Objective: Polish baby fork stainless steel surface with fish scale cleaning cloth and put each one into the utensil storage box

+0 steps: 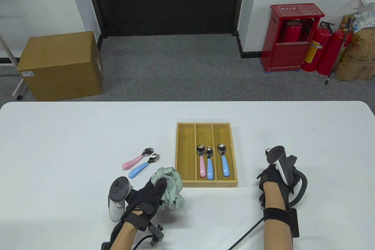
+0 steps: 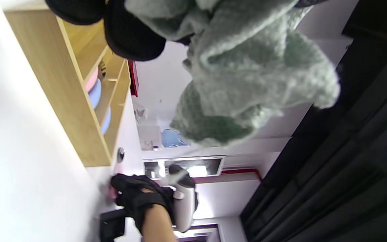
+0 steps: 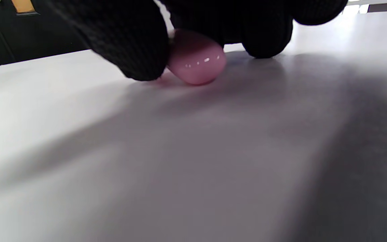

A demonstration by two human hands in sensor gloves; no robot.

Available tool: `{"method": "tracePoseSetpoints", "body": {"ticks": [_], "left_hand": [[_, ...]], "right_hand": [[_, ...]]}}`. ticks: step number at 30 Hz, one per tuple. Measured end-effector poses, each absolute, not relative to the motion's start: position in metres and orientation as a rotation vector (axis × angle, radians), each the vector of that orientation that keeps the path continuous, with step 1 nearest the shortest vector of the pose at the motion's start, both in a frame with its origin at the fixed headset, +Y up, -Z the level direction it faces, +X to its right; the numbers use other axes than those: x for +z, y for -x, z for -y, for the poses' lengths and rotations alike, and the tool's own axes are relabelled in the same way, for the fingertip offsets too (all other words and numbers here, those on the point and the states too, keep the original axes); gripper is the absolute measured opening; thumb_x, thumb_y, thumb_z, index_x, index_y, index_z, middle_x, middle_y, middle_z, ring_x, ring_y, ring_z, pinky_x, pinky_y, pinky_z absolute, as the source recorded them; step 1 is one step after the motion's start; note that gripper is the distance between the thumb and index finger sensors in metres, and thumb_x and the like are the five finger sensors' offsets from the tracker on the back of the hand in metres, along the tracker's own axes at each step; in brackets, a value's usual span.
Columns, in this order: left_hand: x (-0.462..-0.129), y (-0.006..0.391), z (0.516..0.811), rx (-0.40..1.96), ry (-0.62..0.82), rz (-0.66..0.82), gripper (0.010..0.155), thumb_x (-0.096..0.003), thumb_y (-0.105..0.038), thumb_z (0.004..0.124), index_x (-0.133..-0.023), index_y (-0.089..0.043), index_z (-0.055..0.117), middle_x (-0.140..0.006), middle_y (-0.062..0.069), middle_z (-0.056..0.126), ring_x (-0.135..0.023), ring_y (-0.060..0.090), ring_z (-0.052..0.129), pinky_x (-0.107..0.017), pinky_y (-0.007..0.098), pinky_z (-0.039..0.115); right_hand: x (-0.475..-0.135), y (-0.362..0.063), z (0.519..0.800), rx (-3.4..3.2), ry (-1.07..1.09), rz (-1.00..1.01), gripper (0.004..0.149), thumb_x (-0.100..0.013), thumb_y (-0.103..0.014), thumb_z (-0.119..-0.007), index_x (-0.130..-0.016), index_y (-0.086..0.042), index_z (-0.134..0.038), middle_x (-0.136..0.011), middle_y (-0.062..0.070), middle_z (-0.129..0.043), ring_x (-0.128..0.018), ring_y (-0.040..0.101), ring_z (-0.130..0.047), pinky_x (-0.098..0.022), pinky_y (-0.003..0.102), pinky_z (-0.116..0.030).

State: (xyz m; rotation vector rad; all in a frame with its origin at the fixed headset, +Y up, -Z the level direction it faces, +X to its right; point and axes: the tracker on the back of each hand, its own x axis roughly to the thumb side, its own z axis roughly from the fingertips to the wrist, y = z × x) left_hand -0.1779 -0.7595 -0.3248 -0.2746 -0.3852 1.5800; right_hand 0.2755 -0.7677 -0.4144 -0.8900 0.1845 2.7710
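Both hands are working low over the table (image 1: 58, 132) — left hand (image 1: 146, 197) bunching the soft cloth (image 1: 171, 185), right hand (image 1: 275, 179) pinching a pink-handled fork (image 3: 197, 65).

Its smooth, glossy handle is looking slippery and light; two forks (image 1: 142, 162) are waiting left of the storage box (image 1: 186, 156).

A crumpled grey-green cloth (image 1: 171, 187) sits at the wooden box's (image 1: 186, 150) seven o'clock. Three pink- and blue-handled pieces (image 1: 209, 160) lie inside; two forks (image 1: 140, 162) rest at its nine o'clock.
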Motion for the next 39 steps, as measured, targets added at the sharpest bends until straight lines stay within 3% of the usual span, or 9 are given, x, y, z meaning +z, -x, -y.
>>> {"method": "tracePoseSetpoints", "body": {"ticks": [7, 13, 19, 27, 31, 35, 39], "left_hand": [[-0.330, 0.181, 0.776, 1.770, 0.353, 0.387, 0.070, -0.0528, -0.069, 0.053, -0.109, -0.028, 0.055, -0.097, 0.002, 0.075, -0.083, 0.026, 0.086, -0.067, 0.057, 0.062], [-0.330, 0.177, 0.784, 1.944, 0.448, 0.433, 0.075, -0.0514, -0.072, 0.046, -0.112, -0.027, 0.051, -0.103, 0.005, 0.069, -0.091, 0.031, 0.080, -0.069, 0.059, 0.058], [-0.328, 0.181, 0.784, 1.978, 0.426, 0.429, 0.079, -0.0523, -0.075, 0.043, -0.113, -0.024, 0.048, -0.107, 0.007, 0.064, -0.095, 0.034, 0.075, -0.070, 0.059, 0.056], [-0.321, 0.164, 0.784, 1.905, 0.476, 0.450, 0.081, -0.0540, -0.076, 0.043, -0.114, -0.022, 0.042, -0.115, 0.007, 0.054, -0.107, 0.036, 0.062, -0.073, 0.060, 0.052], [-0.317, 0.144, 0.782, 1.806, 0.546, 0.510, 0.081, -0.0560, -0.077, 0.051, -0.114, -0.022, 0.036, -0.116, 0.007, 0.050, -0.110, 0.034, 0.060, -0.073, 0.059, 0.052], [-0.313, 0.134, 0.781, 1.821, 0.444, 0.443, 0.075, -0.0537, -0.076, 0.066, -0.110, -0.028, 0.051, -0.112, -0.004, 0.067, -0.107, 0.025, 0.074, -0.073, 0.056, 0.062], [-0.312, 0.135, 0.776, 1.941, 0.387, 0.419, 0.064, -0.0516, -0.065, 0.067, -0.103, -0.027, 0.067, -0.102, -0.006, 0.084, -0.100, 0.022, 0.086, -0.071, 0.053, 0.068]], "right_hand": [[-0.393, -0.246, 0.736, 2.487, 0.462, -0.007, 0.046, -0.041, -0.032, -0.082, -0.080, -0.007, -0.080, -0.095, 0.021, -0.068, -0.070, 0.039, -0.085, -0.050, 0.061, -0.070], [-0.347, -0.171, 0.693, 2.061, -0.141, 0.071, 0.045, -0.043, -0.033, -0.080, -0.082, -0.012, -0.080, -0.083, 0.028, -0.083, -0.053, 0.035, -0.099, -0.038, 0.057, -0.080], [-0.305, -0.110, 0.681, 2.020, -0.439, 0.126, 0.045, -0.042, -0.036, -0.082, -0.080, -0.013, -0.082, -0.070, 0.025, -0.095, -0.036, 0.027, -0.106, -0.028, 0.051, -0.087], [-0.296, -0.086, 0.695, 1.976, -0.552, 0.021, 0.047, -0.042, -0.038, -0.082, -0.079, -0.010, -0.084, -0.056, 0.022, -0.100, -0.025, 0.022, -0.106, -0.020, 0.047, -0.088], [-0.295, -0.080, 0.701, 1.987, -0.597, -0.070, 0.047, -0.043, -0.037, -0.079, -0.080, -0.010, -0.084, -0.052, 0.020, -0.100, -0.021, 0.019, -0.104, -0.018, 0.047, -0.087], [-0.293, -0.075, 0.709, 1.975, -0.637, -0.167, 0.047, -0.042, -0.037, -0.075, -0.080, -0.011, -0.084, -0.049, 0.018, -0.100, -0.018, 0.016, -0.102, -0.017, 0.045, -0.087], [-0.293, -0.074, 0.713, 1.923, -0.617, -0.237, 0.047, -0.043, -0.038, -0.074, -0.081, -0.012, -0.084, -0.049, 0.017, -0.100, -0.018, 0.016, -0.102, -0.017, 0.045, -0.087]]}}
